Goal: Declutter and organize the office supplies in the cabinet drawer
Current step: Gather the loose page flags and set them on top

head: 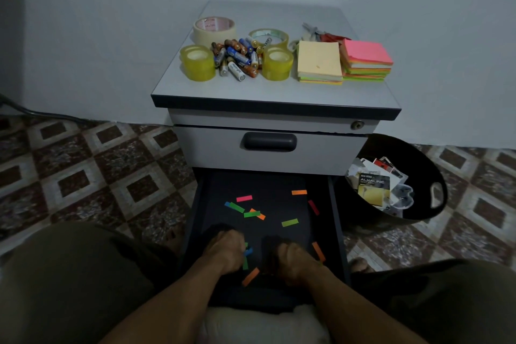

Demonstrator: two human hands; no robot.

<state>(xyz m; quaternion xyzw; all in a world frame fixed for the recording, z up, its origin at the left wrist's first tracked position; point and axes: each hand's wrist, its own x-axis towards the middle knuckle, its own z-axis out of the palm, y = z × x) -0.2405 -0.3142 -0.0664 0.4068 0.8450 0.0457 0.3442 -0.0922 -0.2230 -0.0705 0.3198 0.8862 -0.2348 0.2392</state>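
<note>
- Your left hand (pixel 224 251) curls its fingertips out of sight under the knuckles; blue and green strips (pixel 246 255) poke out beside it, but you cannot tell whether they are pinched
- Your right hand (pixel 290 257) hides its fingertips too, so anything in it is unseen
- The drawer (pixel 336 204) runs back under the upper drawer (pixel 212 148), its rear lost in the dark; your forearms (pixel 173 299) cover its near edge
- Behind the pads (pixel 319 60) lies grey and red clutter (pixel 321 32), half hidden and not identifiable
- The labels on the batteries (pixel 237 60) are too small to read
- The bin (pixel 437 176) sits partly behind the cabinet (pixel 273 92)
- A cable (pixel 19 107) is cut off at the left edge
</note>
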